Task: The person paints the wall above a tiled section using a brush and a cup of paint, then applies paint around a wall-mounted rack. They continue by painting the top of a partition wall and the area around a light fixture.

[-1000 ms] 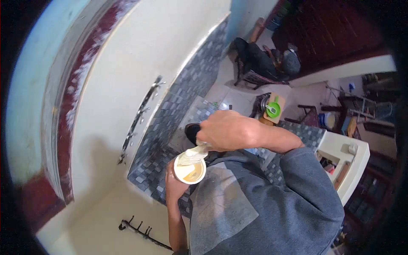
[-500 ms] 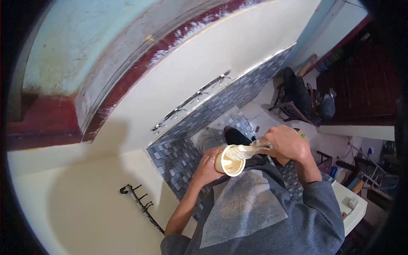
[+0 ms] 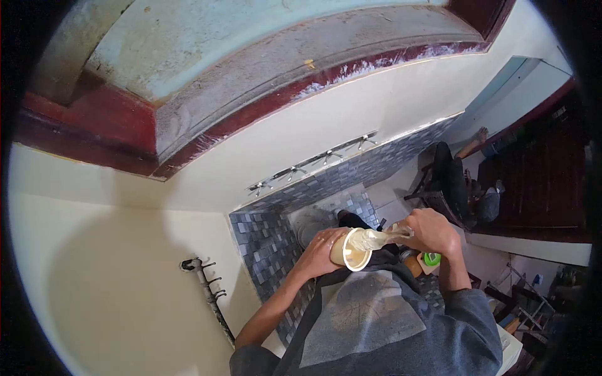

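Note:
My left hand [image 3: 318,255] is wrapped around a small cream plastic cup [image 3: 360,266], tipped so its open mouth faces right. Some pale paint shows inside. In my right hand [image 3: 431,230] is a paintbrush [image 3: 375,239], its bristles thickly coated with cream paint. The bristle end rests in the cup's mouth, and my fingers hide much of the handle. Both hands are in front of my grey shirt [image 3: 351,319], close together.
Ahead rises a cream wall [image 3: 263,147] below a dark red ledge [image 3: 251,119]. Metal hook rails are on the wall [image 3: 313,163] and at left [image 3: 210,294]. Grey mosaic tiles [image 3: 260,241] lie below. A person [image 3: 461,188] sits at right; a green-lidded container [image 3: 431,258] is near my right arm.
My view has tilted up, showing more of the red ledge. Both hands keep hold of the cup and brush, sitting slightly lower and further right in view.

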The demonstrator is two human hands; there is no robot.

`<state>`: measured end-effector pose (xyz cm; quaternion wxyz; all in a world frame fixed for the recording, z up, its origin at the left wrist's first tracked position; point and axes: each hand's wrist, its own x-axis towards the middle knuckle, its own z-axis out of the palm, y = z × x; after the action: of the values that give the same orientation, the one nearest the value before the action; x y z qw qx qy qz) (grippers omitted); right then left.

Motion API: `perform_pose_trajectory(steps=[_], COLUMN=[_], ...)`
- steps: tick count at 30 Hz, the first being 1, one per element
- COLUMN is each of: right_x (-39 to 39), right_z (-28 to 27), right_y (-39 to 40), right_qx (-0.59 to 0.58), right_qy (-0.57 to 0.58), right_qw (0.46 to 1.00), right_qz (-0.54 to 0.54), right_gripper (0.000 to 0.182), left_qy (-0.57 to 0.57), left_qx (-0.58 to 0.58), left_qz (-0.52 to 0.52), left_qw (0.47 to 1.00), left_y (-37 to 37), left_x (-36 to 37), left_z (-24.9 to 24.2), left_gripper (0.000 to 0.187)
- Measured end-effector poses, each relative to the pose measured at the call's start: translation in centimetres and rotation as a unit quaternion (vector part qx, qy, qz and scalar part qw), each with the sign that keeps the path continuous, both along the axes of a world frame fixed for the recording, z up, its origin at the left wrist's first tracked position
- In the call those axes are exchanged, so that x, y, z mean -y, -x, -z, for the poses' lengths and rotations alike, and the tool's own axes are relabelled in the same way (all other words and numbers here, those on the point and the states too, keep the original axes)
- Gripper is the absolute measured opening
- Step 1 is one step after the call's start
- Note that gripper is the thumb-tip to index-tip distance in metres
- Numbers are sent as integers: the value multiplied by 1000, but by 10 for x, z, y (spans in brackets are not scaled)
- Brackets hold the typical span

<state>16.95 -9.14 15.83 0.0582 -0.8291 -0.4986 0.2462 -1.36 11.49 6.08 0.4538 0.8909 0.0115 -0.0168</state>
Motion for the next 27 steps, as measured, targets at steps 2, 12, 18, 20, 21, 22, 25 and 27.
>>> perform_pose_trajectory(steps=[2, 12, 18, 20, 21, 22, 25, 27], right_x=[-5, -13, -17, -18, -20, -21, -25, -24], right_z=[-6, 8, -3, -2, -3, -3, -2, -2], right_y=[0, -3, -3, -4, -5, -6, -4, -5], right_qx=[-14, -11, -10, -15, -14, -14, -16, -16], right_qy=[18, -8, 15, 10, 17, 24, 22, 24], right_qw=[1000, 1000, 1000, 1000, 1000, 1000, 1000, 1000], right_qz=[4, -6, -4, -2, -4, -6, 5, 3], right_gripper=[36, 35, 33, 33, 33, 33, 33, 32], left_qy=[1, -20, -3, 6, 9, 14, 10, 2], left_qx=[0, 24, 24, 18, 23, 27, 12, 30], left_qz=[-3, -12, -11, -10, -8, -8, -12, -20], left_qw=[1000, 999, 1000, 1000, 1000, 1000, 1000, 999], left_y=[1, 1, 1, 0, -1, -1, -3, -1], left_x=[0, -8, -6, -7, -8, -8, -11, -12], left_z=[0, 4, 6, 5, 5, 5, -1, 1], left_gripper=[80, 78, 78, 78, 78, 79, 78, 75])
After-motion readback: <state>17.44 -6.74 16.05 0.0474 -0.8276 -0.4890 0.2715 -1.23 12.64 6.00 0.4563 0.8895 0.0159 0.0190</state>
